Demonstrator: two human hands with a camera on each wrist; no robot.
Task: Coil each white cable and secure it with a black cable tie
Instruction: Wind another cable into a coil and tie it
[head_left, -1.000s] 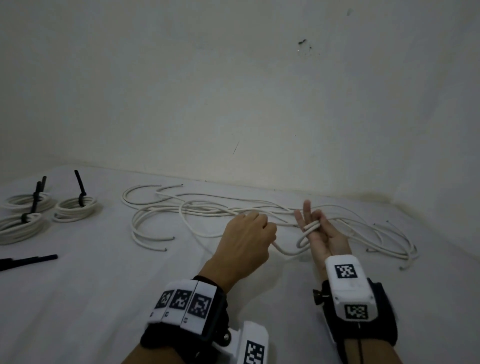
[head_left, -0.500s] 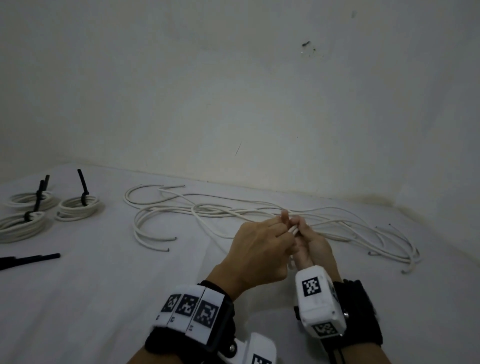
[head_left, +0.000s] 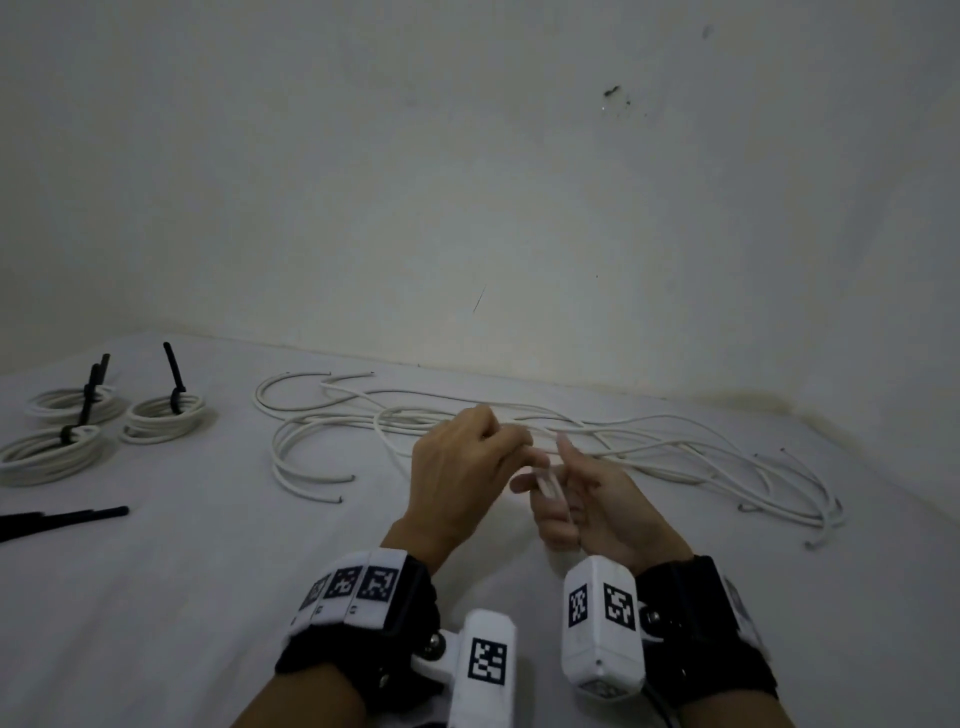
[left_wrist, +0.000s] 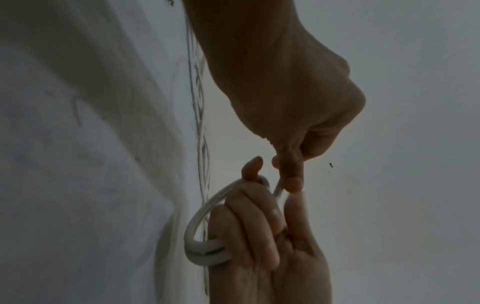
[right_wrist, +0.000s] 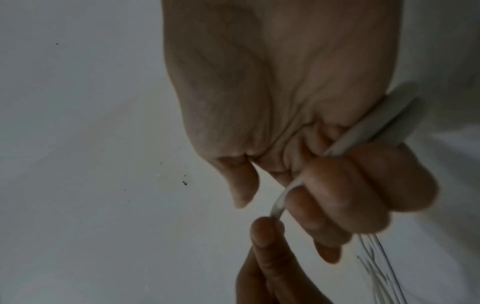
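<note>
step: coiling thin white cable | right hand fingers curled inside its loops | left hand pinched the strand | next, likely: another wrap, kept snug

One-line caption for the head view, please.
Left hand feeds thin white cable around right hand; three black-tied white coils lie aside.

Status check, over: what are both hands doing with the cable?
Left hand pinches white cable, feeding it. Right hand holds small coil wound round its fingers. Three tied coils far left; loose cables behind. Nothing blocking.
</note>
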